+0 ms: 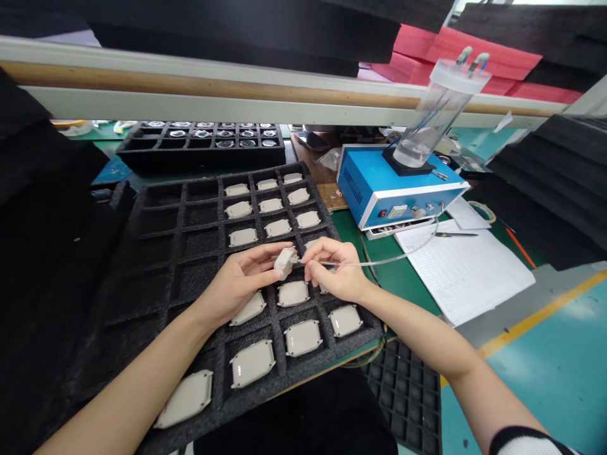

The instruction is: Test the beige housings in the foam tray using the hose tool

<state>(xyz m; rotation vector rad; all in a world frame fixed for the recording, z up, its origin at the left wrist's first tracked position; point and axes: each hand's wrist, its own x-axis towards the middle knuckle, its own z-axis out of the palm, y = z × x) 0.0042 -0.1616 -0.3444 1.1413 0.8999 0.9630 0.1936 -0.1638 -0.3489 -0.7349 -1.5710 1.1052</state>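
My left hand (234, 281) pinches a beige watch case (284, 263) between thumb and fingers and holds it on edge over the tray. My right hand (342, 270) grips the end of a clear thin tube (396, 258), its tip close against the case; whether they touch I cannot tell. Below both hands is a black foam tray (196, 243). Several beige watch cases lie flat in its compartments, such as one at the front (253, 364) and one beside it (303, 337). The compartments at the tray's left hold no cases.
The tube runs to a blue machine (374, 183) carrying a clear cylinder (429, 117). Lined paper sheets (467, 272) with a pen (458, 235) lie to the right. Behind stands another black tray (202, 151) with round watch parts. A shelf bar (237, 104) crosses above; black foam stacks flank the bench.
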